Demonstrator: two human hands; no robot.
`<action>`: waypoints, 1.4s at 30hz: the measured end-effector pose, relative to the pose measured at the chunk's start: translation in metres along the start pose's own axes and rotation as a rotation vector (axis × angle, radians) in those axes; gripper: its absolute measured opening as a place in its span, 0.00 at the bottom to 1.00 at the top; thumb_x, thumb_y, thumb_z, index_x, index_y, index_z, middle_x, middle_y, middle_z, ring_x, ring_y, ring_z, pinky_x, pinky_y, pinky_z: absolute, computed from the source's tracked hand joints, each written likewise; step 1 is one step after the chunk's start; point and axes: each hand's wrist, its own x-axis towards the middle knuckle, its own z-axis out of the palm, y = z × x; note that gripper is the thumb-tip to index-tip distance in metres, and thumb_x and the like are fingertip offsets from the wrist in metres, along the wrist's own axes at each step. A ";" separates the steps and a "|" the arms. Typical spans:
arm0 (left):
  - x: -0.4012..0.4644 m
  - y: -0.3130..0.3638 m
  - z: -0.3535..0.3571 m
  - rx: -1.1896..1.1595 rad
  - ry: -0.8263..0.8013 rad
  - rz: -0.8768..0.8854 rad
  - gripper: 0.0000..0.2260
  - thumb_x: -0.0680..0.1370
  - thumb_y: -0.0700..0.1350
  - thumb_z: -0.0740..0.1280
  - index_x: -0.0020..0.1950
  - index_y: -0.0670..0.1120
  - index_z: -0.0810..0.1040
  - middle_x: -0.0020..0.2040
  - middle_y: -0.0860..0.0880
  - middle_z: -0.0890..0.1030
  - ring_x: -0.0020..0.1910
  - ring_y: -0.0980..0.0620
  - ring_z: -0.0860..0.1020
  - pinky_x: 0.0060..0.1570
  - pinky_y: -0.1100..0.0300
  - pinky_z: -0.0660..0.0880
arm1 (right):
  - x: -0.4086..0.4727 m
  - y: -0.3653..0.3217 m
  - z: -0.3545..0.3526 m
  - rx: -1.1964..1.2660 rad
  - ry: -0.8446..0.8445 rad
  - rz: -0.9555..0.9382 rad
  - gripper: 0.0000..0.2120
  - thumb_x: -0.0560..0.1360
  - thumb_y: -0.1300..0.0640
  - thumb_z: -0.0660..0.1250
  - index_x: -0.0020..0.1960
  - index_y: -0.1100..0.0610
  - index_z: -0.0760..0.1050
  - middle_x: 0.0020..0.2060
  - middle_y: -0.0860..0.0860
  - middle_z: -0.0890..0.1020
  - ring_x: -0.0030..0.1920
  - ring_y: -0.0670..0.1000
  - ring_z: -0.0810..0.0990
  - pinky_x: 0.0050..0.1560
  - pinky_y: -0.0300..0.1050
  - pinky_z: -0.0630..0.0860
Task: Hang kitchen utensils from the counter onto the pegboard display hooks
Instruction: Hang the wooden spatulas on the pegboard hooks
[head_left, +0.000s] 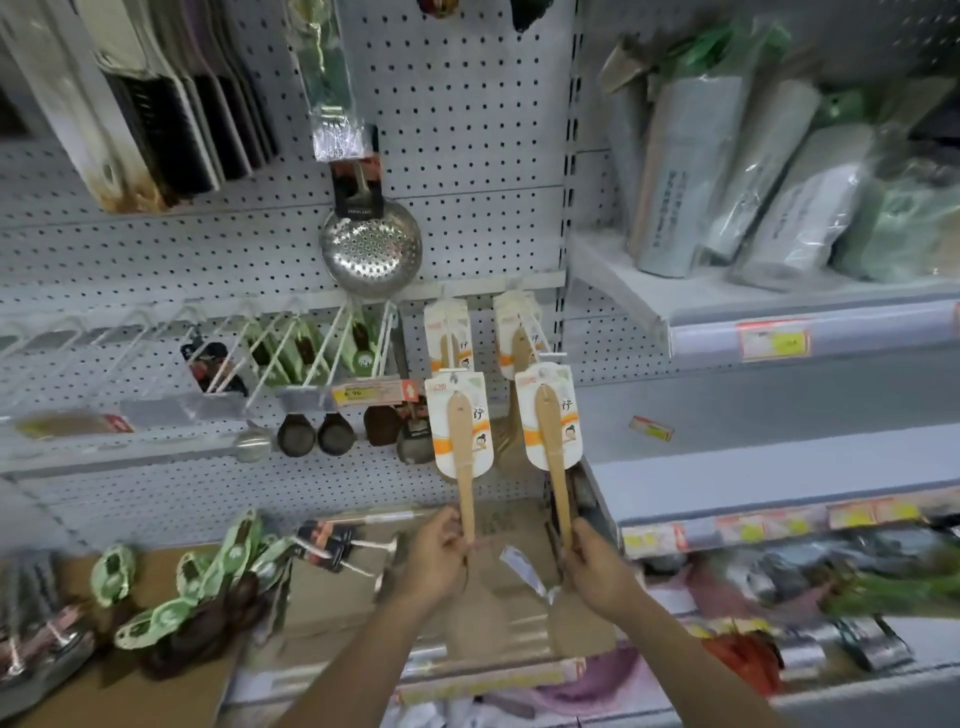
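Wooden spatulas on white-and-orange cards are held one in each hand, raised upright before the grey pegboard (467, 130). The left hand (439, 558) pinches the lower end of the left spatula (462, 441), its fingers closed around the handle just below the card. The right hand (597, 566) grips the right spatula (551, 431) the same way, thumb and fingers clamped on the handle's bottom end. Both cards' tops sit near hooks where matching carded spatulas (514, 332) already hang. Green-packaged utensils (208, 587) lie on the cardboard-covered counter (166, 691) at lower left, and a perforated steel skimmer (370, 249) hangs above.
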 end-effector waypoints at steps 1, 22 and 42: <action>-0.001 0.000 0.003 -0.008 0.016 -0.003 0.11 0.81 0.31 0.63 0.49 0.47 0.74 0.50 0.45 0.83 0.48 0.50 0.85 0.43 0.57 0.76 | 0.003 0.002 -0.002 -0.007 -0.023 -0.001 0.06 0.80 0.61 0.60 0.46 0.54 0.66 0.37 0.52 0.75 0.38 0.52 0.74 0.43 0.57 0.75; 0.041 -0.009 -0.002 0.024 0.112 0.004 0.09 0.79 0.29 0.64 0.52 0.41 0.77 0.50 0.33 0.83 0.43 0.44 0.85 0.39 0.56 0.83 | 0.066 -0.026 -0.008 -0.001 -0.092 -0.057 0.05 0.83 0.59 0.60 0.48 0.52 0.68 0.41 0.52 0.79 0.43 0.51 0.80 0.45 0.49 0.78; 0.091 0.022 -0.002 0.498 0.054 -0.086 0.09 0.80 0.44 0.65 0.52 0.55 0.83 0.53 0.52 0.82 0.45 0.49 0.82 0.36 0.60 0.76 | 0.103 -0.033 -0.015 -0.359 -0.226 0.015 0.10 0.80 0.57 0.62 0.58 0.55 0.78 0.53 0.54 0.83 0.56 0.56 0.82 0.56 0.46 0.77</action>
